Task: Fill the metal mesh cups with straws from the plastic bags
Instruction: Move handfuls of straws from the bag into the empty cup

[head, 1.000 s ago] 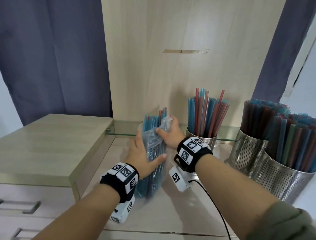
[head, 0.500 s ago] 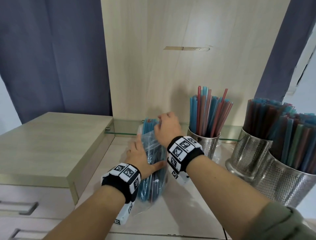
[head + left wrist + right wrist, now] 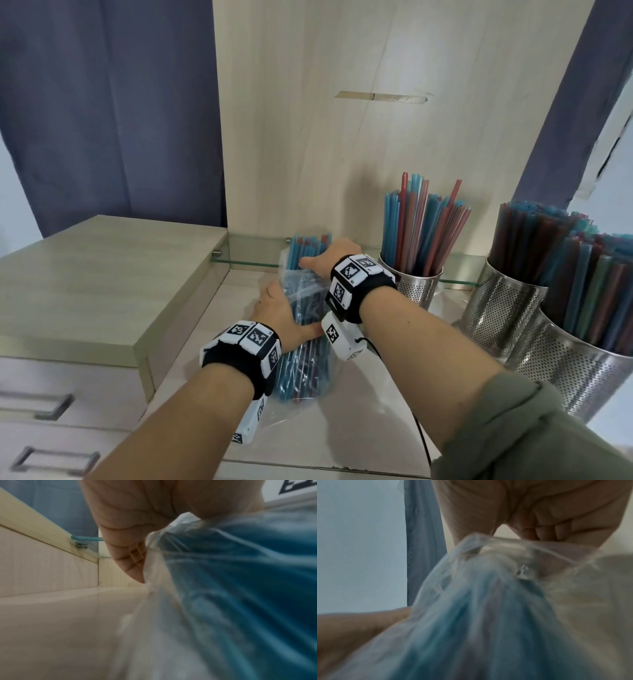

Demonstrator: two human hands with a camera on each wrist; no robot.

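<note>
A clear plastic bag (image 3: 303, 346) of blue and red straws (image 3: 303, 248) stands tilted on the desk. My left hand (image 3: 279, 313) grips the bag's middle from the left, thumb across the front. My right hand (image 3: 325, 262) curls over the straw bunch at the bag's mouth. The right wrist view shows curled fingers (image 3: 544, 532) just above the bag's rim (image 3: 488, 545). In the left wrist view my palm (image 3: 133, 520) presses against the bag (image 3: 240, 588). Three metal mesh cups stand to the right: a small one (image 3: 416, 291), a middle one (image 3: 503, 311) and a large one (image 3: 582, 373), all holding straws.
A raised cabinet top (image 3: 96, 284) borders the desk on the left, with drawers below it. A glass shelf edge (image 3: 253, 263) runs along the back under a wooden panel (image 3: 342, 137). Dark curtains hang on both sides. A black cable (image 3: 419, 431) trails from my right wrist.
My right hand left the bag's upper edge and moved up and over the straw tops. The left hand kept its grip on the bag's middle.
</note>
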